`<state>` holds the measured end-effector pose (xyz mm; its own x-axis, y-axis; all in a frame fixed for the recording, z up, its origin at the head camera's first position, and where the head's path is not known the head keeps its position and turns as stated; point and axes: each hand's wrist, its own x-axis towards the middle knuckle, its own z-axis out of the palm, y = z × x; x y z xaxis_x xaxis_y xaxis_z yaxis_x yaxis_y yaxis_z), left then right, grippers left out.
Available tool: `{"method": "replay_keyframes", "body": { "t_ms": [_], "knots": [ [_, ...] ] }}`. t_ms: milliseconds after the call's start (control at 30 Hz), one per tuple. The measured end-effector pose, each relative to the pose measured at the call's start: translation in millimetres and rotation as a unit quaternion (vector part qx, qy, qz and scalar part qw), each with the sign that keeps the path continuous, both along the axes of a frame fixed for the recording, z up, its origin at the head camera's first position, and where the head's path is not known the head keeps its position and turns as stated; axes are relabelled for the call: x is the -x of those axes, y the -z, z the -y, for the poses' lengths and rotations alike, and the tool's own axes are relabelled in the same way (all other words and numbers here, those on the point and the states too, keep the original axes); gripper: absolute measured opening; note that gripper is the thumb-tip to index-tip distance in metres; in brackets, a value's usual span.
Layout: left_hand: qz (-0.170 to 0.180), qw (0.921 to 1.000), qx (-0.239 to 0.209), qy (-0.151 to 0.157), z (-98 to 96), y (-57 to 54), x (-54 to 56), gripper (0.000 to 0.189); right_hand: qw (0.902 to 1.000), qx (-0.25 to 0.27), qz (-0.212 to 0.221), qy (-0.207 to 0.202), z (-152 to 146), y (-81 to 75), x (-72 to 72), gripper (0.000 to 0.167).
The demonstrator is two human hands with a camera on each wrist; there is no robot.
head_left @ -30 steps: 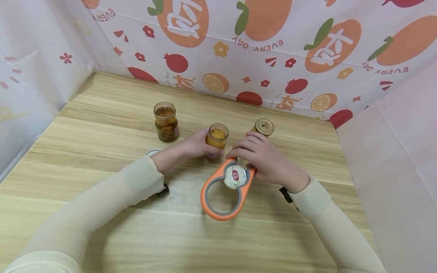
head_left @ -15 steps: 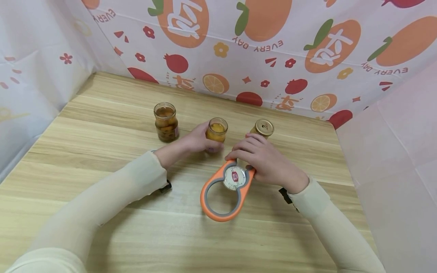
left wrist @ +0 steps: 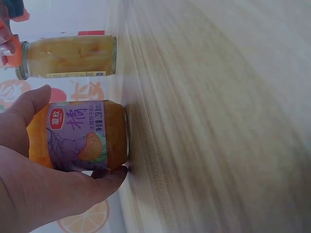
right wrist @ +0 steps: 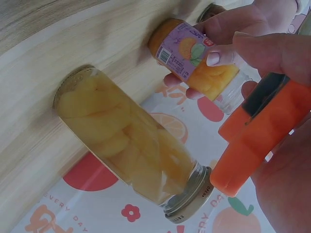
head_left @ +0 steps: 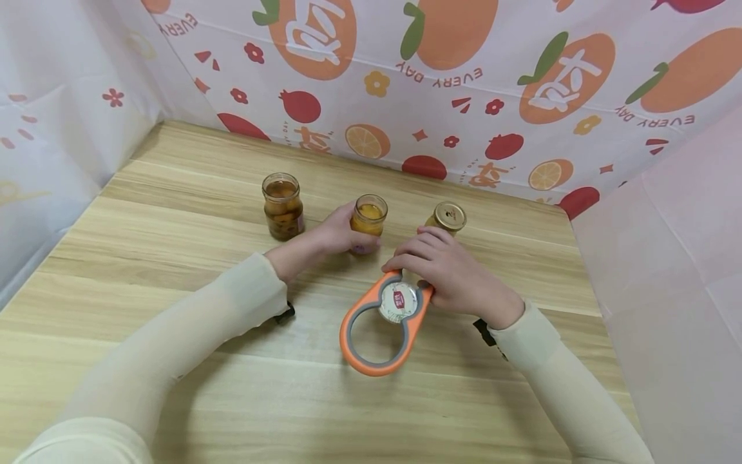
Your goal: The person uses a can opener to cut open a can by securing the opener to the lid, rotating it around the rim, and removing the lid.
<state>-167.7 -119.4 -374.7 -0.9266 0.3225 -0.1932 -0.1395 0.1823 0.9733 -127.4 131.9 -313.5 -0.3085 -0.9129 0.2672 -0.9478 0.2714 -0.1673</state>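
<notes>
Purple-labelled jar (head_left: 368, 219), lid off, mid-worktop; left hand (head_left: 342, 233) wrapped round its side. Base at or just above the wood, can't tell if touching. Fruit and liquid inside, so tilting it or knocking the rim would likely spill; a wet glass wall could also slip in the grip.

Right hand (head_left: 449, 267) holds the orange opener (head_left: 365, 303) by its handle end, fingers curled round. A pale lid (head_left: 398, 303) sits between the opener's arms; can't tell how firmly. If the handles spread, the lid could drop out and roll.

Gold-lidded jar (right wrist: 126, 138), upright and closed, just beyond the right hand. Opener's tip looks very near its cap in the right wrist view; a careless swing could tip it. Darker jar (head_left: 284, 216), also lidless, stands left of the left hand; a sideways bump from that forearm might topple it.

Worktop (head_left: 278, 399): pale wood-grain, smooth-looking, slight sheen, so a pushed jar may slide. Fruit-print sheet (head_left: 429, 109) hangs along the back edge; paler sheets close in both sides. Cream sleeves (head_left: 191, 322), dark straps near the cuffs. Lighting even, soft shadows.
</notes>
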Motion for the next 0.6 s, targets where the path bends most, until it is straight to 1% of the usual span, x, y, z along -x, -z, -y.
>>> {"method": "replay_keyframes", "body": {
  "t_ms": [133,200,333,400,467,500,533,600],
  "knots": [
    [-0.001,1.0,-0.004,-0.002,0.6,1.1,0.2,0.058,1.0,0.003,-0.003,-0.003,0.4,-0.1,-0.3,0.039],
    [0.001,0.9999,-0.011,-0.007,0.4,2.0,0.2,0.062,1.0,0.004,-0.003,-0.004,0.3,0.1,-0.1,0.039],
    [-0.004,0.9995,-0.023,-0.019,-0.1,4.6,-0.6,0.08,1.0,0.007,-0.003,-0.002,0.6,0.1,0.1,0.039],
    [-0.013,0.9995,-0.018,-0.021,-0.1,5.1,-2.4,0.094,1.0,0.006,-0.005,-0.003,1.0,0.1,-0.3,0.04],
    [-0.021,0.9995,-0.006,-0.024,0.2,3.5,-6.0,0.105,1.0,0.007,-0.006,-0.004,1.6,0.3,-0.3,0.04],
    [-0.021,0.9993,0.003,-0.031,0.6,1.8,-8.5,0.109,0.9999,0.009,-0.006,-0.004,2.1,0.1,-0.3,0.04],
    [-0.021,0.9989,0.011,-0.04,1.2,-0.1,-11.4,0.113,0.9999,0.01,-0.008,-0.004,2.7,-0.3,-0.3,0.04],
    [-0.017,0.9978,0.024,-0.06,2.7,-6.2,-18.6,0.113,0.9998,0.015,-0.01,-0.004,3.9,-1.8,-0.2,0.04]
  ]
}}
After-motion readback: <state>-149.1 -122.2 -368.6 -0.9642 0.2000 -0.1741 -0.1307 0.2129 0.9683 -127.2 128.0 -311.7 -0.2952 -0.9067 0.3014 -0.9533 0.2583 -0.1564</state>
